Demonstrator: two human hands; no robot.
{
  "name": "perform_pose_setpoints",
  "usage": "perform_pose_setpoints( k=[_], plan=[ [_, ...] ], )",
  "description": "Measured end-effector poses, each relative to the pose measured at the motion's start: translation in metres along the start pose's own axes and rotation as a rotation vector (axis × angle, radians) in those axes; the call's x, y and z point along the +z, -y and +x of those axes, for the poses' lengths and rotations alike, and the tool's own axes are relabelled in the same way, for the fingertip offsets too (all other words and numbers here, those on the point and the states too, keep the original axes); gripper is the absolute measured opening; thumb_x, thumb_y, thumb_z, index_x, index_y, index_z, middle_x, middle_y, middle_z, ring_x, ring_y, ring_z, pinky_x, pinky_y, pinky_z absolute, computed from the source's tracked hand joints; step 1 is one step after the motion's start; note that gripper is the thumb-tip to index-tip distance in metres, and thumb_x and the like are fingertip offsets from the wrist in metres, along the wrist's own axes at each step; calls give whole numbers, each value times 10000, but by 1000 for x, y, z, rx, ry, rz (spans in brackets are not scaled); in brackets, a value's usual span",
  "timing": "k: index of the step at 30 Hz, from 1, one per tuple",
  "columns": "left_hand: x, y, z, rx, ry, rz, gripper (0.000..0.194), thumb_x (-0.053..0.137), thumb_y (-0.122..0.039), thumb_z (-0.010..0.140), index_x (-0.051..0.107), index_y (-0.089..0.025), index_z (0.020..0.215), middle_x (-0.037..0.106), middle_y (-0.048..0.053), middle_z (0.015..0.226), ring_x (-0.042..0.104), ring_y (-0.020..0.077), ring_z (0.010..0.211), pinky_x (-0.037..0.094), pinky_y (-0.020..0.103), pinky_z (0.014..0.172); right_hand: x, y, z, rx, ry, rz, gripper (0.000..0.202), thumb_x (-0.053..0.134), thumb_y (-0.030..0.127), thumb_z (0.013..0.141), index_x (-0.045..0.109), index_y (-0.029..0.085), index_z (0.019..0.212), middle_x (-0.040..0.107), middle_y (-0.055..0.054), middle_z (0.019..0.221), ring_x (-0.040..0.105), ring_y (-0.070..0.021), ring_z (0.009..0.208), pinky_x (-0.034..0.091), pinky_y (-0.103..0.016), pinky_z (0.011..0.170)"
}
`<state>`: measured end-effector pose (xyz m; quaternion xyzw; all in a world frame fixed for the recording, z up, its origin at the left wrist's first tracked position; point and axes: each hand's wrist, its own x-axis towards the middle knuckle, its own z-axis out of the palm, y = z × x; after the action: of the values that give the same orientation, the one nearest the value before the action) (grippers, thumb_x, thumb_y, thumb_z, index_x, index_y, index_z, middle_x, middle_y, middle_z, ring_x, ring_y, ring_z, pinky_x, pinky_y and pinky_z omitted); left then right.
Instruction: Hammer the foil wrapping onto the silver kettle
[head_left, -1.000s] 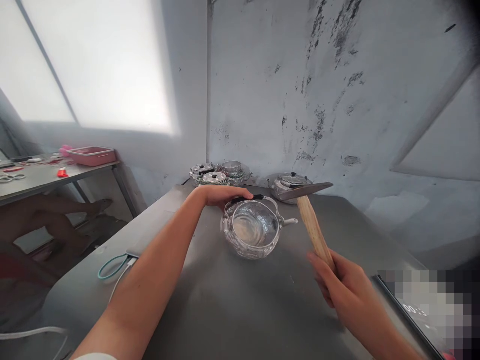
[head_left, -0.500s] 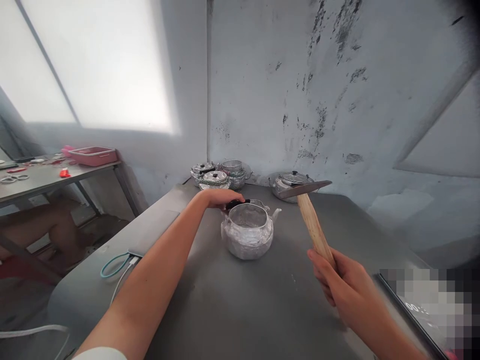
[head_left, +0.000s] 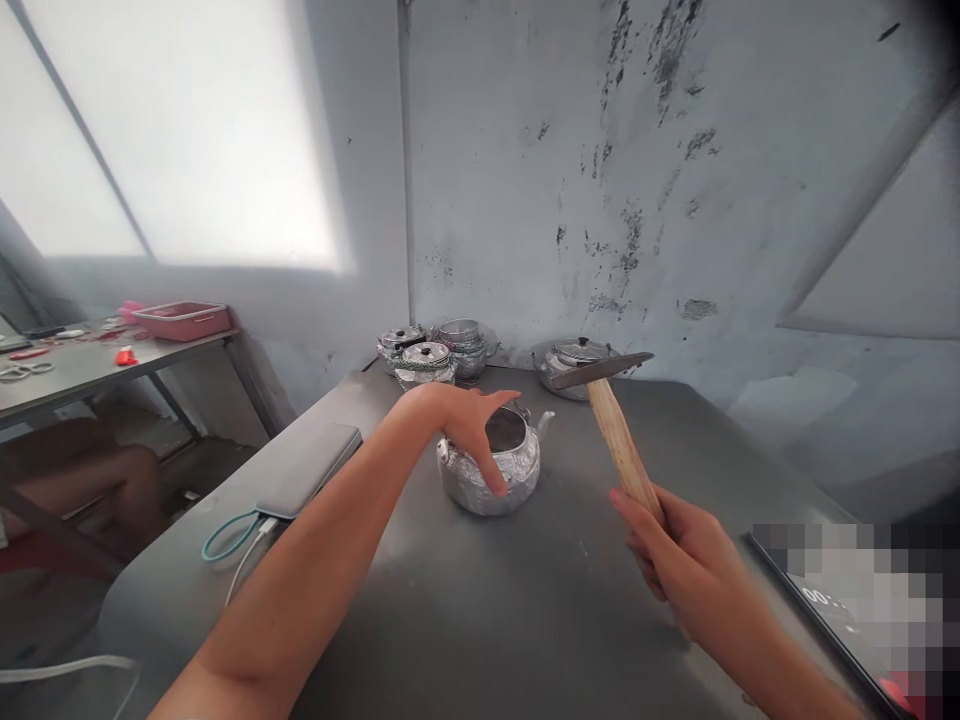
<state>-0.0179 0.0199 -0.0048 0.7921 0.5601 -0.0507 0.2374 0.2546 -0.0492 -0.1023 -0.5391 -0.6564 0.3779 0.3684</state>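
Note:
A silvery aluminium kettle [head_left: 472, 492] with a dented surface stands upright on the grey table [head_left: 510, 620]. Its top has no lid on, and the spout points to the right. Over the kettle's mouth reaches my left hand [head_left: 469, 420], open, with thumb and fingers spread; whether it touches the rim I cannot tell. The kettle's black handle is hidden behind that hand. My right hand [head_left: 679, 550] is closed round the wooden handle of a hammer [head_left: 622, 445], held up right of the kettle with its flat, dark metal head on top.
Several lidded metal pots [head_left: 425, 360] are grouped at the back, with another lidded pot [head_left: 581, 350] further right. A grey power bank [head_left: 315, 465] with cables lies at left. A phone [head_left: 810, 600] is at right. Beyond, a side table holds a pink basket [head_left: 184, 320]; a person's leg shows below.
My left hand has let go of the kettle's black handle and moved right, its fingers spreading over the kettle's mouth. The right hand still holds the hammer up. The view has shifted slightly.

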Motion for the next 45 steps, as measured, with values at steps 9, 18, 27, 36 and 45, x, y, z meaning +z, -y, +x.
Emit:
perform_pose_setpoints(
  k=[9,18,27,36,45],
  plan=[
    [8,-5,9,-44,10,71,1474,865,-481,452,-149,-465,1523,39,133,1648,432,476,1312,452,550,945,0,7,-4,17,26,36,469,471,634,898,340,234,690,249,64,624,250,-88,514,247,-240,435],
    [4,17,15,141,1,57,1398,841,-477,504,-83,-421,1551,67,51,1656,231,404,1452,354,501,1078,-1,6,0,11,5,74,464,492,611,891,326,233,681,252,71,625,229,-77,515,227,-218,419],
    [-18,12,-19,158,-205,17,613,600,-698,768,619,-340,1265,567,30,1385,545,284,1189,433,320,896,0,7,-1,50,14,103,484,492,627,889,304,234,676,262,78,609,232,-75,517,232,-217,433],
    [-10,-8,-22,181,-15,-40,357,582,-574,829,751,-265,887,736,10,882,640,185,734,415,264,609,-1,5,1,54,26,90,486,478,633,894,306,236,674,269,77,610,240,-78,512,243,-230,435],
    [-3,-16,-13,167,-100,27,333,579,-543,819,721,-241,827,733,16,872,627,194,729,394,270,584,0,4,2,54,28,108,481,482,638,890,315,236,685,259,83,600,236,-75,507,242,-217,432]
  ],
)
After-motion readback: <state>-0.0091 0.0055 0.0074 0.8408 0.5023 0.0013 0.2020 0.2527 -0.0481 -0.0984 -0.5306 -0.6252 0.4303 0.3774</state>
